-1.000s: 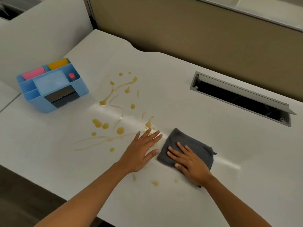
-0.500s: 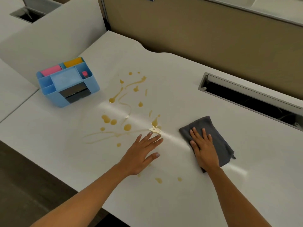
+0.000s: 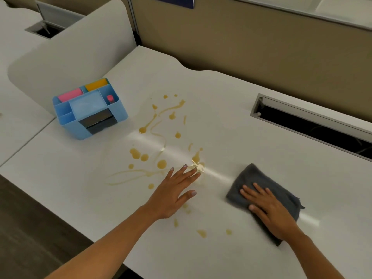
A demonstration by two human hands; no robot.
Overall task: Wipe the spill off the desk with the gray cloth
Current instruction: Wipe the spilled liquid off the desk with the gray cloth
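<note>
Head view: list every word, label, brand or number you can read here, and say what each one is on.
No text can be read.
Blue sign on the partition wall: holds small white lettering, too small and blurred to read, and the picture's top edge cuts it off.
Blue desk organizer: no label visible.
Gray cloth and desk: no print visible.

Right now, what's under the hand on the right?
The right hand lies flat on the gray cloth, which lies on the desk. Whatever is beneath the cloth is covered.
</note>
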